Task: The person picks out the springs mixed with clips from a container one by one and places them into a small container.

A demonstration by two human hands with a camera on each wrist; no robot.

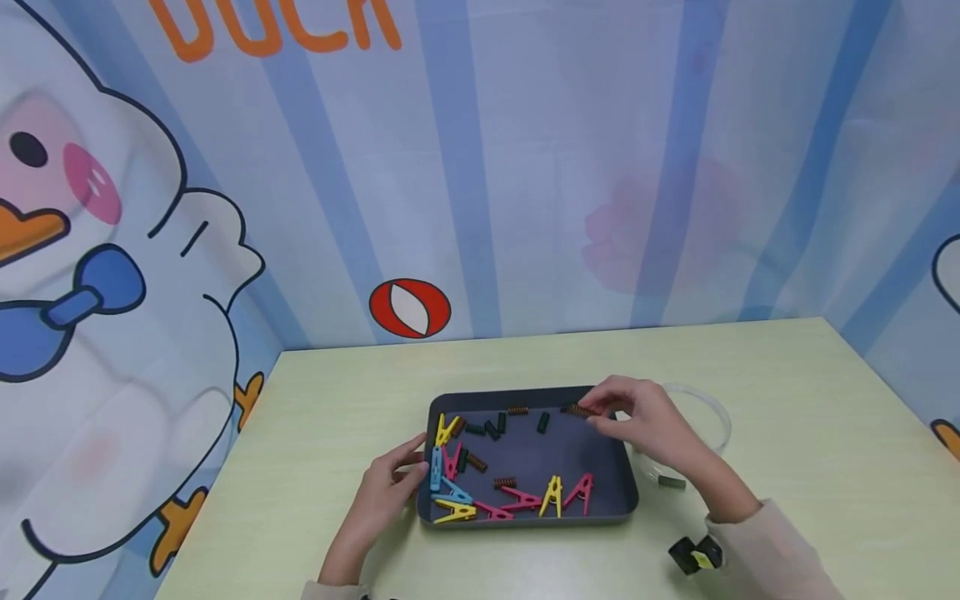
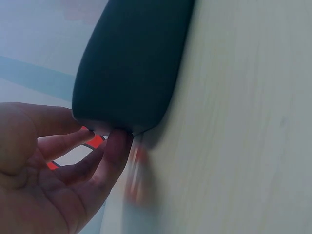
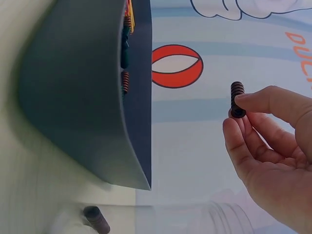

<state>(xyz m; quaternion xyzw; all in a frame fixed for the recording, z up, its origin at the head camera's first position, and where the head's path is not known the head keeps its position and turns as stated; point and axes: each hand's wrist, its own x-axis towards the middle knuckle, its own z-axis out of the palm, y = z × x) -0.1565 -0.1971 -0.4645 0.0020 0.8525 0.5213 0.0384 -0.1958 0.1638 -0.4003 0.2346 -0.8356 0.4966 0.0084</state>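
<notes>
A dark grey tray (image 1: 525, 521) lies on the table, with several brown and dark green coil springs (image 1: 505, 482) and several yellow, pink and blue clothespins (image 1: 552, 496) inside. My left hand (image 1: 386, 492) grips the tray's left end; the left wrist view shows thumb and fingers (image 2: 114, 151) against its wall. Over the tray's far right corner, my right hand (image 1: 645, 417) pinches a brown coil spring (image 1: 579, 410) between thumb and fingertips. That spring (image 3: 237, 90) shows upright and apart from the tray in the right wrist view.
To the tray's right lies a clear plastic container (image 1: 726, 417), partly hidden by the right forearm. A dark green spring (image 1: 671, 482) is at its near end; inside or beside, I cannot tell. A small black object (image 1: 693, 554) sits by the right sleeve. A printed curtain (image 1: 525, 167) hangs behind.
</notes>
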